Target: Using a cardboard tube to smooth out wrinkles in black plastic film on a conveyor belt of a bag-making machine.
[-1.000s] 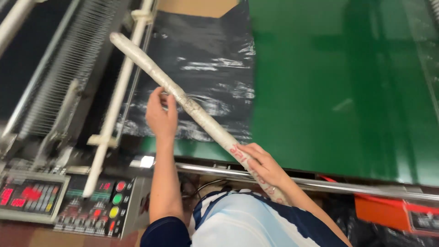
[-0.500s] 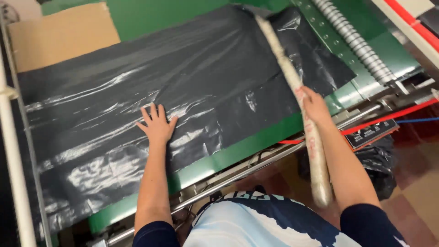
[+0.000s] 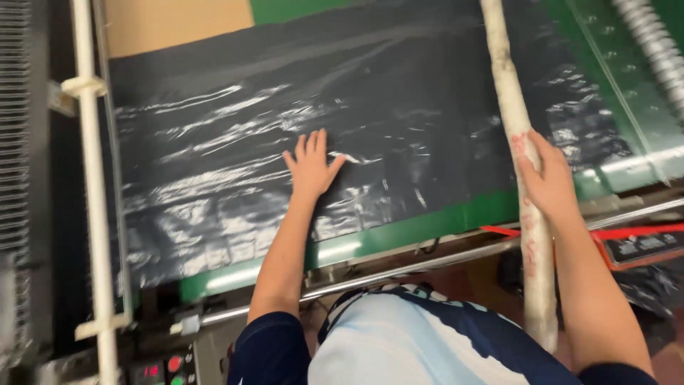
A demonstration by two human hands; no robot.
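Note:
A wide sheet of shiny black plastic film (image 3: 235,178) lies spread over a green machine table (image 3: 427,228). My left hand (image 3: 311,164) rests flat on the film near its middle, fingers spread. My right hand (image 3: 548,182) grips a long whitish wrapped rod (image 3: 509,93) that lies across the film's right part and reaches back past the table's front edge beside my right arm. The rod's far end runs out of view at the top.
A white rail (image 3: 92,214) runs along the left side, next to grey ribbed rollers (image 3: 18,142). A control panel with red and green lights (image 3: 167,367) sits at lower left. A red bar (image 3: 627,232) and ribbed roller (image 3: 655,50) are at right. Brown cardboard (image 3: 178,25) lies at the back.
The view has swung left and closer. My left hand has slid a little rightward on the film, still flat. My right hand still holds the rod, now lying nearly straight away from me.

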